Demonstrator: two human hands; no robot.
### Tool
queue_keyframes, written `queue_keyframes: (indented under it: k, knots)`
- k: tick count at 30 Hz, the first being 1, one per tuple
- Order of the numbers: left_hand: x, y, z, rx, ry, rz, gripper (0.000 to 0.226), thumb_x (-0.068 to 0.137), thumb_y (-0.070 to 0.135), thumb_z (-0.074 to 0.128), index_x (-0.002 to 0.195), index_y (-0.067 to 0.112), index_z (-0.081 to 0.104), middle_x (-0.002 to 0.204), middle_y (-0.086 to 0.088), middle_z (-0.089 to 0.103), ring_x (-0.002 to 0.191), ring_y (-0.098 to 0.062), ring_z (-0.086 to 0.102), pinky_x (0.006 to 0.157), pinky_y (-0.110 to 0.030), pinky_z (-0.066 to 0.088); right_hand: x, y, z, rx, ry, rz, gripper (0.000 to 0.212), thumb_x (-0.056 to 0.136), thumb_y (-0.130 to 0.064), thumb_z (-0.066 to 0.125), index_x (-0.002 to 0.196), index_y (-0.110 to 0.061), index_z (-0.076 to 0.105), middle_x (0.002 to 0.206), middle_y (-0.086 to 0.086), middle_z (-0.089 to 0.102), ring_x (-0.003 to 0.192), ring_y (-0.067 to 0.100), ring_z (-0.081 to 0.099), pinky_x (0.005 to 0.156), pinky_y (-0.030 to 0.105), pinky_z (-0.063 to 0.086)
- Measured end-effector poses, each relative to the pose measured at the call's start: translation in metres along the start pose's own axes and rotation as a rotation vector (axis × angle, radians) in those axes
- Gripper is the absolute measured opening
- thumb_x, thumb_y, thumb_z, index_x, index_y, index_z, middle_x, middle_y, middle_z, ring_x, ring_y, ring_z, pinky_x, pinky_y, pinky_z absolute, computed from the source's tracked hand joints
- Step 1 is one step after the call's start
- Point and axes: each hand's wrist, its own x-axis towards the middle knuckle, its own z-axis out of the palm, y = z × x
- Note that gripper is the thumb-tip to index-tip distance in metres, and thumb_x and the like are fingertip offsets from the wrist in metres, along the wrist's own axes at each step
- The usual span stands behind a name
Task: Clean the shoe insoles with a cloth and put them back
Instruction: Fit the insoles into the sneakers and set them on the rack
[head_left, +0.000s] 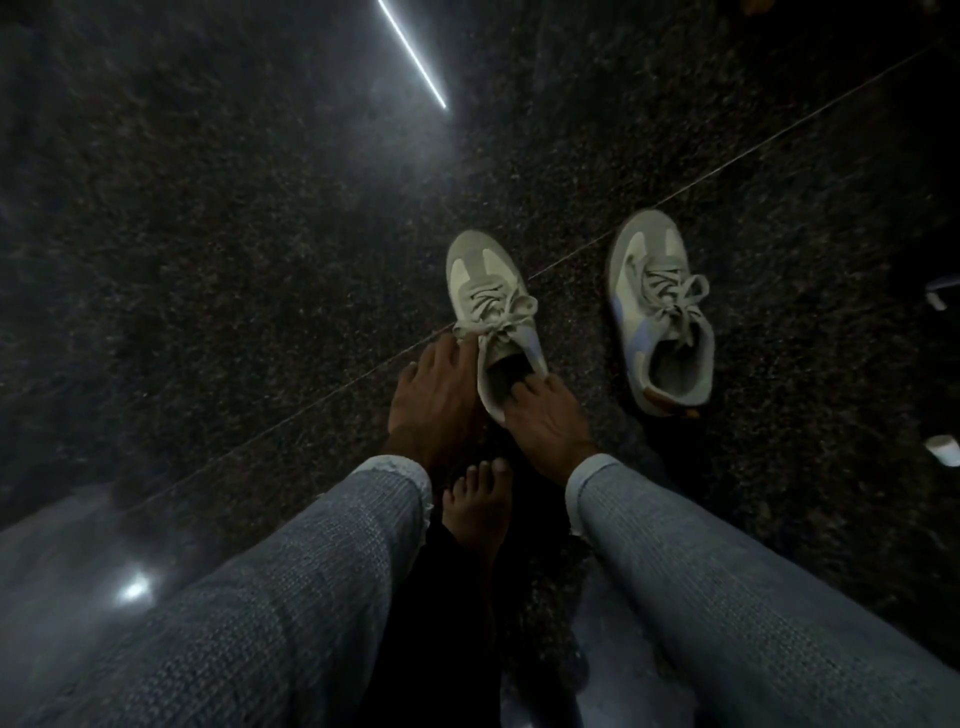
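Apparently I was at the start: left hand (434, 397) steadied the near shoe (493, 317), right hand (545, 415) fingers curled into its opening; next, draw out the unseen insole

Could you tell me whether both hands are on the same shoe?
Yes, the left hand rests against the side of the near shoe while the right hand reaches into its opening.

Both arms extend forward in grey knit sleeves. Left hand (434, 400) lies palm-down, fingers curled; right hand (545, 415) has its fingertips hidden. A bare foot (475, 512) lies between the forearms.
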Motion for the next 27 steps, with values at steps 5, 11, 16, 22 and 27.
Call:
queue_keyframes:
  k: [5, 11, 16, 22, 27]
  knots:
    - [0.008, 0.012, 0.001, 0.012, 0.01, -0.003, 0.071, 0.092, 0.036, 0.048, 0.152, 0.014, 0.018, 0.153, -0.011, 0.028, 0.14, -0.028, 0.031, 0.111, -0.045, 0.032, -0.008, 0.01, -0.004, 0.116, 0.037, 0.008, 0.032, 0.09, -0.008, 0.041, 0.108, 0.0, 0.066, 0.105, 0.018, 0.067, 0.105, 0.036, 0.058, 0.08, 0.041, 0.047]
    - [0.031, 0.038, -0.002, -0.034, 0.176, 0.025, 0.077, 0.084, 0.037, 0.064, 0.148, 0.015, 0.026, 0.142, -0.01, 0.039, 0.127, -0.03, 0.043, 0.095, -0.046, 0.046, -0.02, 0.045, -0.043, 0.137, 0.076, 0.012, 0.032, 0.097, -0.012, 0.041, 0.124, 0.001, 0.054, 0.126, 0.02, 0.052, 0.118, 0.035, 0.049, 0.09, 0.043, 0.043]
    - [0.03, 0.085, -0.017, -0.096, 0.24, 0.055, 0.069, 0.088, 0.035, 0.049, 0.148, 0.008, 0.028, 0.146, -0.017, 0.036, 0.13, -0.035, 0.04, 0.099, -0.047, 0.042, -0.038, 0.088, -0.069, 0.154, 0.193, 0.101, 0.035, 0.091, -0.007, 0.048, 0.126, 0.001, 0.051, 0.117, 0.023, 0.056, 0.112, 0.039, 0.052, 0.087, 0.048, 0.049]
    - [0.028, 0.141, -0.01, -0.043, 0.129, 0.125, 0.068, 0.089, 0.018, 0.054, 0.149, 0.008, 0.025, 0.149, -0.016, 0.032, 0.134, -0.033, 0.036, 0.102, -0.043, 0.037, -0.073, 0.147, -0.089, 0.19, 0.342, 0.25, 0.029, 0.095, -0.015, 0.046, 0.118, -0.004, 0.06, 0.119, 0.018, 0.058, 0.116, 0.034, 0.05, 0.094, 0.046, 0.045]
    - [0.037, 0.189, 0.006, 0.006, 0.043, 0.289, 0.058, 0.091, 0.024, 0.055, 0.143, 0.012, 0.034, 0.139, -0.012, 0.04, 0.124, -0.034, 0.044, 0.092, -0.044, 0.041, -0.111, 0.192, -0.07, 0.278, 0.412, 0.325, 0.024, 0.09, -0.016, 0.052, 0.103, -0.002, 0.066, 0.107, 0.022, 0.061, 0.107, 0.037, 0.053, 0.089, 0.046, 0.046]
